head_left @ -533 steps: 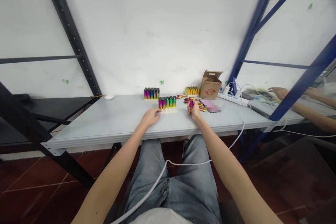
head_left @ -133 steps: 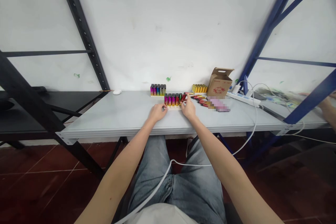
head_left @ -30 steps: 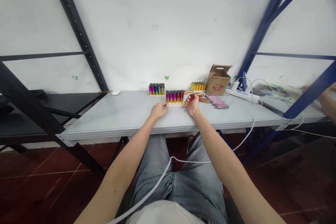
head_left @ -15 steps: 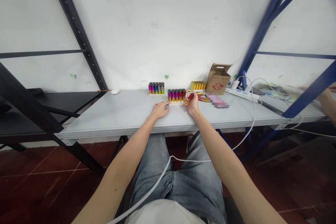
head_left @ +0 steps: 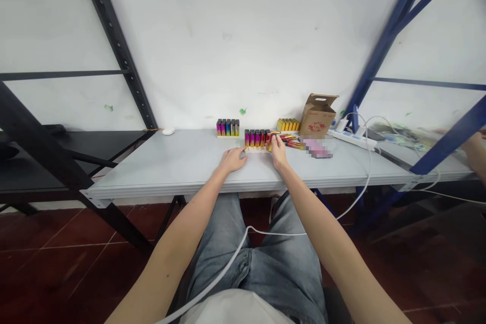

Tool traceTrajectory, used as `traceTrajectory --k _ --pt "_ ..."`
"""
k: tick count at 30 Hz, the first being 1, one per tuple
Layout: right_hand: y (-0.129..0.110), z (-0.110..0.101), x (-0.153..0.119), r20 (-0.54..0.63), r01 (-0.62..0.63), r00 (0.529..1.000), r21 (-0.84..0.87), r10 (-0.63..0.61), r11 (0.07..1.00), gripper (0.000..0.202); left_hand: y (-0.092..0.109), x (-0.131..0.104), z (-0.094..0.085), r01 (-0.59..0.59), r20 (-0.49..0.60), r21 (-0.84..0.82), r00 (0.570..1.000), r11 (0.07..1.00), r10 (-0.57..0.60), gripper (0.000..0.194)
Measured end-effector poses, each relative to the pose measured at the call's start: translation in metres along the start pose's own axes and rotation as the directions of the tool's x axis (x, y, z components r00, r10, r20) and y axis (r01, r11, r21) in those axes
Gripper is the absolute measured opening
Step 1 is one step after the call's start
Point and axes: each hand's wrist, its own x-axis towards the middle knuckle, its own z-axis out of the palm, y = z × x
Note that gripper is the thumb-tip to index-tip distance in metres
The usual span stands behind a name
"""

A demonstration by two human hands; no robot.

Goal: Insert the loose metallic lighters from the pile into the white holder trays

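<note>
Several multicoloured lighters stand upright in a white rack at the middle of the table. My left hand touches the rack's left end with its fingertips, fingers pressed close; whether it grips the rack is unclear. At the rack's right end, my right hand is closed on a red and gold lighter. Loose red and gold lighters lie just right of that hand. Behind stand a second rack of multicoloured lighters and a group of yellow ones.
An open cardboard box and a pink item, partly pixelated, are at the right. Beyond them is a white power strip with cables. A small white object lies at the back left. Another person's arm shows at far right.
My right hand has brought the red and gold lighter up against the right end of the row, turning it more upright. My left hand stays at the rack. The view has shifted slightly.
</note>
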Motion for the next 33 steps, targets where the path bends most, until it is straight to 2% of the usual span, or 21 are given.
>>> traceTrajectory --k 4,7,14,20,25,27,30,33 --pt "0.002 -0.001 -0.002 0.048 0.227 0.974 -0.247 -0.222 0.942 0.046 -0.002 0.001 0.001 -0.005 -0.013 -0.013 1.0 1.0 0.005 0.051" --pt "0.004 -0.002 -0.003 0.032 0.286 0.955 -0.372 -0.296 0.883 0.049 -0.003 0.001 0.002 0.001 -0.018 -0.021 1.0 1.0 -0.002 0.05" --pt "0.007 0.003 -0.003 0.054 0.274 0.959 -0.415 -0.278 0.867 0.04 -0.002 0.002 0.002 -0.004 -0.018 -0.011 1.0 1.0 0.003 0.048" --pt "0.014 0.02 0.003 0.126 0.292 0.956 -0.386 -0.263 0.875 0.032 -0.003 0.002 0.002 0.012 -0.022 -0.032 1.0 0.999 -0.013 0.051" --pt "0.022 0.033 0.004 0.178 0.352 0.936 -0.462 -0.303 0.814 0.033 -0.003 0.002 0.003 -0.007 -0.026 -0.013 1.0 1.0 0.007 0.055" --pt "0.022 0.034 0.003 0.202 0.364 0.931 -0.468 -0.304 0.805 0.036 -0.004 0.002 0.003 -0.015 -0.021 0.016 1.0 1.0 0.015 0.055" --pt "0.02 0.032 0.003 0.252 0.392 0.919 -0.49 -0.305 0.778 0.03 -0.004 0.003 0.002 -0.025 -0.008 0.046 1.0 0.999 0.026 0.054" --pt "0.014 0.032 0.004 0.283 0.438 0.899 -0.577 -0.334 0.69 0.026 -0.003 0.003 0.002 -0.032 -0.007 0.047 0.999 0.998 0.033 0.054"
